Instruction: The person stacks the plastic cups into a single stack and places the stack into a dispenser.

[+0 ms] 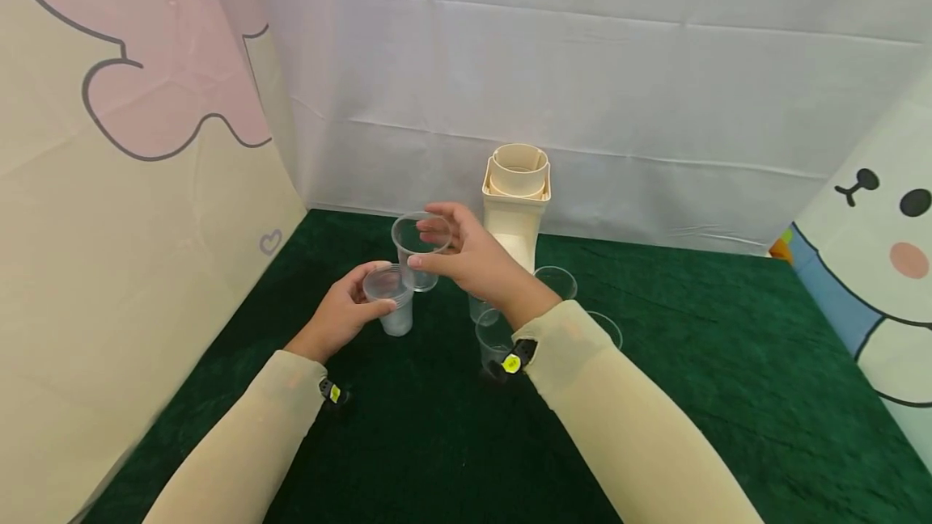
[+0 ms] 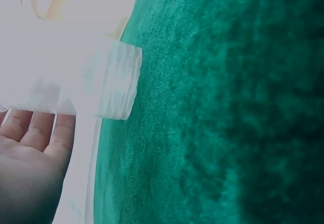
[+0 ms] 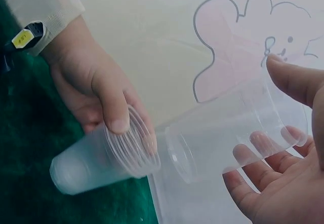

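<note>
My left hand (image 1: 336, 320) holds a nested stack of clear plastic cups (image 1: 397, 320), its thumb over the upper rims. In the right wrist view the stack (image 3: 83, 165) shows several rims layered together. The left wrist view shows the stack's ridged rims and base (image 2: 120, 82) beside the fingers. My right hand (image 1: 476, 259) grips a single clear plastic cup (image 1: 408, 242) between thumb and fingers, a little above and right of the stack. That cup's base (image 3: 179, 155) is close to the stack's rims in the right wrist view.
More clear cups (image 1: 556, 281) stand on the dark green cloth (image 1: 699, 362) near my right forearm, partly hidden by it. Behind them stands a cream plastic pipe fitting (image 1: 515, 221). A white sheet (image 1: 466, 71) hangs at the back, with cartoon-printed sheets on both sides.
</note>
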### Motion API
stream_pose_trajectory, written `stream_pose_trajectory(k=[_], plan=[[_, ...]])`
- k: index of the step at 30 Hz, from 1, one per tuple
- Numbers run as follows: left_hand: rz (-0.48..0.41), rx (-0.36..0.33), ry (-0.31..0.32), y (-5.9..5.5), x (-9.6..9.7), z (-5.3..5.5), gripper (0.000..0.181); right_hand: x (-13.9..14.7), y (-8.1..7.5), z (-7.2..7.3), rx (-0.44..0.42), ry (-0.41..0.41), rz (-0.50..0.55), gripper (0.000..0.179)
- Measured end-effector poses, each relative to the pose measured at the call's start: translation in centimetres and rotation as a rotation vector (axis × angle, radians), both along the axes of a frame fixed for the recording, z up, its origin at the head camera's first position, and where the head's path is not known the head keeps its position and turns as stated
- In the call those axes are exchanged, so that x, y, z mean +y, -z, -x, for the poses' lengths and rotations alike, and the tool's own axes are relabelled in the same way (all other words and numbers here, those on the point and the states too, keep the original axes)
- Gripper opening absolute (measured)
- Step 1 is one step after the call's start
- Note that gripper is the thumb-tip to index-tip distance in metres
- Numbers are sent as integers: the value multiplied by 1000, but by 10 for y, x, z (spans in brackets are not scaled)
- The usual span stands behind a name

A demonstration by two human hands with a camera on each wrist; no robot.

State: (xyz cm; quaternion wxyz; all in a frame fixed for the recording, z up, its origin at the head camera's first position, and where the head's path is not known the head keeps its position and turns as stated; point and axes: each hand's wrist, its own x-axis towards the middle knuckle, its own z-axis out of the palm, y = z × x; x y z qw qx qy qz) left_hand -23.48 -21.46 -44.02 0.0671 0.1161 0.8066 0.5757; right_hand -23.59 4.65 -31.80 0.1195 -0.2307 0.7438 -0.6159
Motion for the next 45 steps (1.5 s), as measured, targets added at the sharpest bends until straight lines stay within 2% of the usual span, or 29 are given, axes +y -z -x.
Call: stream_pose_trajectory(k=[8, 16, 33, 45], plan=[[-7, -9, 1, 0, 2, 2, 66, -17, -2, 3, 18, -27, -15, 73], [-21, -11, 6, 2, 0, 2, 71, -30, 3, 6, 13, -59, -8, 74], [1, 20, -2, 4, 0, 0, 66, -44, 19, 11, -47, -48, -11, 77], [-4, 27, 0, 5, 0, 2, 65, -49, 29, 11, -36, -15, -38, 75]])
